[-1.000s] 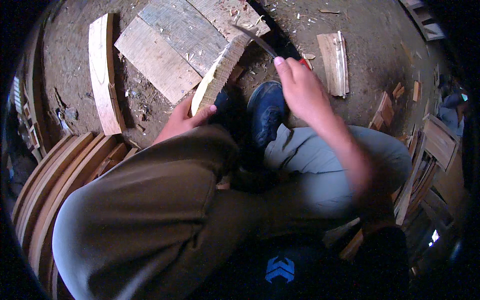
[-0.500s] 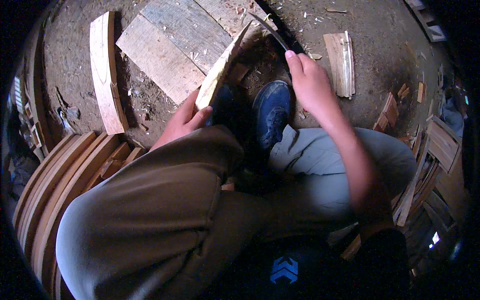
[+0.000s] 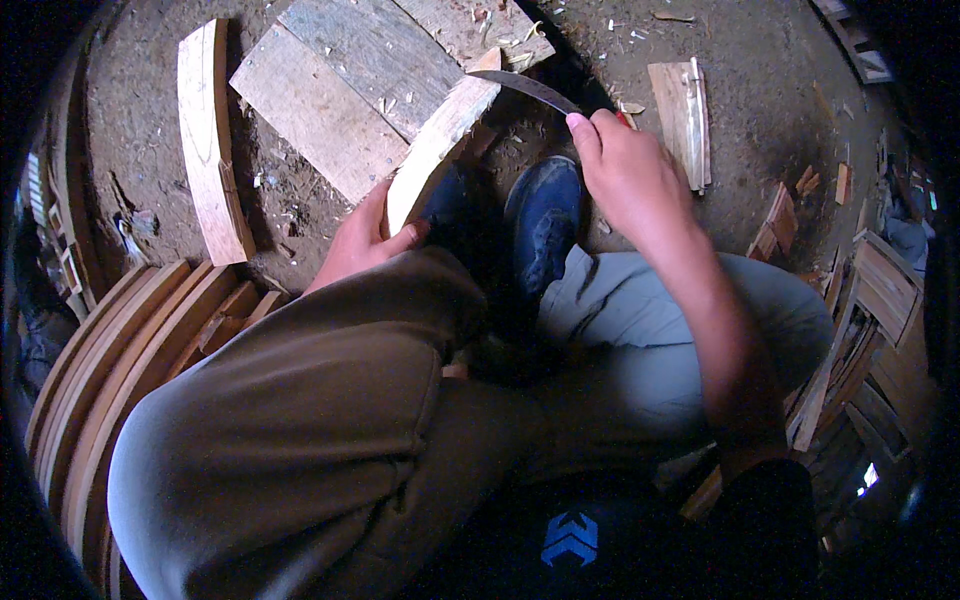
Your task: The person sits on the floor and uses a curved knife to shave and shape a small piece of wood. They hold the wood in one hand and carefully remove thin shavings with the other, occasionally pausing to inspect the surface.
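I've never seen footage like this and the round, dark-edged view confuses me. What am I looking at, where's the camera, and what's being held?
There is no machine here, just a person's two bare hands. The view comes from a wide fisheye camera worn on the head, looking down, so straight edges bend near the rim.

The left hand grips the near end of a pale wooden piece. The right hand holds a curved blade that crosses the piece's far end; whether it touches is hard to tell.

Beyond are flat boards with shavings on them. On the brown floor, a curved plank lies to the left and a shorter board to the right.
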`<state>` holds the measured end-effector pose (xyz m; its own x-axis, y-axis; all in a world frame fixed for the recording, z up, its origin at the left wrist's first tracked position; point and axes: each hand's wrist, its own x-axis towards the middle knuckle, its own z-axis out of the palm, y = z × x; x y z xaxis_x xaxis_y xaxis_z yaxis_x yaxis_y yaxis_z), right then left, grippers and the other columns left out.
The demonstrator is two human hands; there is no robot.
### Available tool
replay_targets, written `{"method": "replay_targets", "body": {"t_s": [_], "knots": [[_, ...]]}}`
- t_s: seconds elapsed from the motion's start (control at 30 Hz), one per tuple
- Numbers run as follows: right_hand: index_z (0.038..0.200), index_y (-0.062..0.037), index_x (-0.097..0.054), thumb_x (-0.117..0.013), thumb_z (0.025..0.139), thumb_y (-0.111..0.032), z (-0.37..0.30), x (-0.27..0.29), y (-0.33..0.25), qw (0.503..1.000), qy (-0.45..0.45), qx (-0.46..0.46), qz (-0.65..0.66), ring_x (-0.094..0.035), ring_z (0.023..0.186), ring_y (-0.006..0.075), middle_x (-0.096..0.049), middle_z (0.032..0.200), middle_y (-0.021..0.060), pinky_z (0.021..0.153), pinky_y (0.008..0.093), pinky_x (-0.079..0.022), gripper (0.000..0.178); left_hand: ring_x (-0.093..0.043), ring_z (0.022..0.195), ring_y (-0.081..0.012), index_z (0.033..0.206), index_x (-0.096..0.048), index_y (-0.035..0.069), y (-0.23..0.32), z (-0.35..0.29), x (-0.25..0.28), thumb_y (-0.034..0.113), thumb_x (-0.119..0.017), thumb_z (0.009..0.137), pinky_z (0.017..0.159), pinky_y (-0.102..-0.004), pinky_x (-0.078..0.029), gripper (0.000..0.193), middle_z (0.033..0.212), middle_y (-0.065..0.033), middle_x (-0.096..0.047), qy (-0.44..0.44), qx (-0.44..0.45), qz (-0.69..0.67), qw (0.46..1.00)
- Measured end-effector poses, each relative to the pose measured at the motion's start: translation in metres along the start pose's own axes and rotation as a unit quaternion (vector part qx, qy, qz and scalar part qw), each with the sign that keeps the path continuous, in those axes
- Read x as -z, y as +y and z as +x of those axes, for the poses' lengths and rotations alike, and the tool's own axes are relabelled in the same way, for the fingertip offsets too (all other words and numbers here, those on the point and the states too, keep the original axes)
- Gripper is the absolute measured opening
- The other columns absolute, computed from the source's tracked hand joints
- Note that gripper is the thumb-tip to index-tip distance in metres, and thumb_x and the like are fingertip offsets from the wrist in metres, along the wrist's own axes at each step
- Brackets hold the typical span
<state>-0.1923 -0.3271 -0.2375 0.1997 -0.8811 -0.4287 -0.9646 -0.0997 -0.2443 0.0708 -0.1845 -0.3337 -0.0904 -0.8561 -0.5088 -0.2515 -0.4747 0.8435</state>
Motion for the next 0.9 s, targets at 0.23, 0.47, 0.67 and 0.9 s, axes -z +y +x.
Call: {"method": "replay_targets", "body": {"t_s": [0.23, 0.47, 0.67, 0.9], "knots": [[0.094, -0.0048, -0.059, -0.034, 0.099, -0.042, -0.007, 0.001, -0.005, 0.997, -0.016, -0.006, -0.073, -0.062, 0.08, 0.0453, -0.064, 0.079, 0.025, 0.071, 0.0558, -0.048, 0.045, -0.052, 0.115, -0.0191, 0.139, -0.031, -0.005, 0.014, -0.001, -0.003, 0.004, -0.062, 0.081, 0.099, -0.0321, -0.038, 0.066, 0.124, -0.0181, -0.054, -0.024, 0.001, -0.096, 0.995], [0.08, -0.0065, -0.053, -0.041, 0.098, -0.038, -0.009, -0.03, -0.006, 0.983, 0.105, 0.045, -0.144, -0.064, 0.057, 0.0381, -0.062, 0.061, 0.0184, 0.049, 0.0484, -0.051, 0.038, -0.05, 0.117, -0.0193, 0.137, -0.031, -0.007, 0.02, 0.0, -0.005, -0.002, -0.059, 0.081, 0.1, -0.0319, -0.037, 0.064, 0.125, -0.017, -0.052, -0.033, -0.006, -0.086, 0.996], [0.075, -0.0092, -0.052, -0.044, 0.098, -0.037, -0.008, -0.038, -0.007, 0.967, 0.157, 0.06, -0.189, -0.064, 0.049, 0.0307, -0.06, 0.052, 0.013, 0.043, 0.0413, -0.051, 0.037, -0.049, 0.117, -0.0189, 0.137, -0.03, -0.007, 0.027, -0.001, -0.008, -0.005, -0.059, 0.079, 0.101, -0.0317, -0.036, 0.065, 0.124, -0.0162, -0.052, -0.016, -0.006, -0.143, 0.99], [0.073, -0.0103, -0.051, -0.045, 0.097, -0.038, -0.004, -0.055, -0.01, 0.961, 0.196, 0.06, -0.186, -0.064, 0.048, 0.0279, -0.06, 0.052, 0.0117, 0.041, 0.0382, -0.051, 0.037, -0.047, 0.12, -0.0187, 0.138, -0.028, -0.007, 0.023, -0.005, -0.002, -0.006, -0.058, 0.079, 0.102, -0.0311, -0.035, 0.067, 0.128, -0.0162, -0.049, -0.023, 0.026, -0.13, 0.991]]}}
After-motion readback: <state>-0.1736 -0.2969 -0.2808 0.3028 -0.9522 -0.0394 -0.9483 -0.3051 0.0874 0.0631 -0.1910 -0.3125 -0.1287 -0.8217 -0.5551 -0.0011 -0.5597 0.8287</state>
